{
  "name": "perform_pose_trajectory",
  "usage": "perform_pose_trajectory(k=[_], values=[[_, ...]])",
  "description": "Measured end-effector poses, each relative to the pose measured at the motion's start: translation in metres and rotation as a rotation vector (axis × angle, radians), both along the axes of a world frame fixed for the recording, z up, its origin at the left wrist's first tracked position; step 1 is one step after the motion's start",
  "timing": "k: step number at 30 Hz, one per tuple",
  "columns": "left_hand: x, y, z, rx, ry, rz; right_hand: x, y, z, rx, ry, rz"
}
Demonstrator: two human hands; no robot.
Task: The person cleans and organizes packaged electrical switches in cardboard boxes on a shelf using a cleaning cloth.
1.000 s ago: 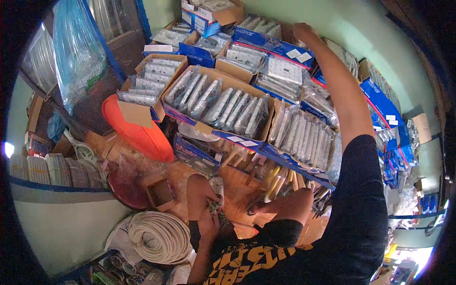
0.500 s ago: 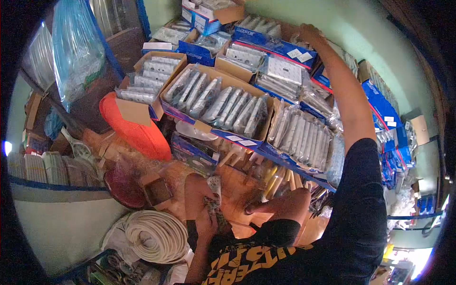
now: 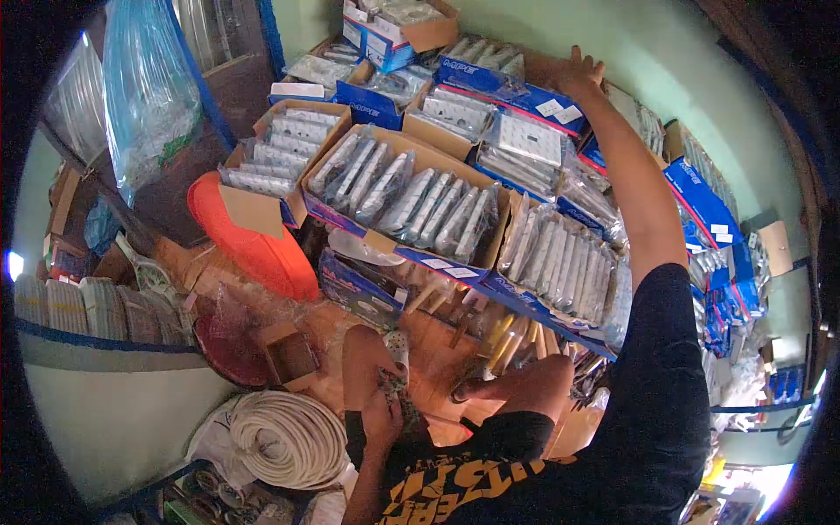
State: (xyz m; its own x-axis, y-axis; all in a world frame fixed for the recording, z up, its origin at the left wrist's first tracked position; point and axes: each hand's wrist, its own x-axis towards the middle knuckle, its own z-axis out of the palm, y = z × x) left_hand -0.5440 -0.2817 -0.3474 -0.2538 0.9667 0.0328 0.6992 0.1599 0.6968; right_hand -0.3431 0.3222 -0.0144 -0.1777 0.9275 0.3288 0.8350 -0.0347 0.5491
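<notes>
My right hand [image 3: 579, 77] is reached out at the back of the shelf. Its fingers are spread above the far end of a long blue box [image 3: 507, 87], and nothing shows in them. Down by my knee, my left hand [image 3: 382, 418] is closed around a small, crumpled, greenish patterned thing [image 3: 394, 385] whose kind I cannot tell. Just beyond it is a white piece with dark spots [image 3: 396, 344]. Between my hands stands an open carton [image 3: 372, 238] of white panels in clear plastic wrap [image 3: 424, 206].
More open boxes of wrapped panels [image 3: 560, 262] crowd the shelf. A red-orange curved object [image 3: 249, 241] leans at its left side. On the lower left are a coil of white cable [image 3: 289, 437], a small open cardboard box [image 3: 291, 354] and a dark red rounded item [image 3: 232, 350].
My right hand has come up from the back box and its fingers have spread. My left hand stays by my knee, still closed. The view has shifted slightly.
</notes>
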Motion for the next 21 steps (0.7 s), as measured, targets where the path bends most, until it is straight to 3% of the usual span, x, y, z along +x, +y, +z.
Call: perform_pose_trajectory(k=[3,5,8,10,11,12,14,15,17,18,20,21], values=[[0.004,0.001,0.002,0.101,0.022,0.062,-0.021,-0.003,0.018,-0.045,0.1,-0.029],[0.004,0.0,-0.001,0.061,-0.085,0.074,-0.036,0.011,0.023,-0.054,0.185,-0.046],[0.004,-0.005,-0.007,-0.054,-0.006,0.059,-0.055,0.022,0.011,-0.19,0.363,0.004],[0.005,-0.004,-0.01,0.031,0.021,0.065,-0.062,0.022,-0.015,-0.065,0.344,0.127],[0.005,-0.002,-0.01,0.109,0.038,0.064,-0.06,0.048,-0.052,0.262,0.481,0.254],[0.003,-0.001,-0.007,0.111,0.044,0.072,-0.054,0.076,-0.062,0.263,0.488,0.261],[0.001,-0.001,0.0,0.047,-0.034,0.04,-0.05,0.101,-0.057,-0.134,0.403,0.448],[0.001,-0.001,0.001,0.047,-0.034,0.045,-0.05,0.096,-0.051,-0.136,0.402,0.453],[0.001,0.001,0.002,0.05,-0.069,0.034,-0.058,0.031,-0.001,-0.317,0.428,0.038],[0.002,0.0,-0.002,0.056,-0.071,0.034,-0.051,0.044,-0.004,-0.312,0.426,0.039],[0.004,-0.003,-0.016,0.092,0.004,0.07,-0.017,0.104,-0.017,-0.445,0.372,0.34],[0.004,-0.003,-0.013,0.097,0.001,0.074,0.005,0.13,-0.017,-0.44,0.367,0.344]])
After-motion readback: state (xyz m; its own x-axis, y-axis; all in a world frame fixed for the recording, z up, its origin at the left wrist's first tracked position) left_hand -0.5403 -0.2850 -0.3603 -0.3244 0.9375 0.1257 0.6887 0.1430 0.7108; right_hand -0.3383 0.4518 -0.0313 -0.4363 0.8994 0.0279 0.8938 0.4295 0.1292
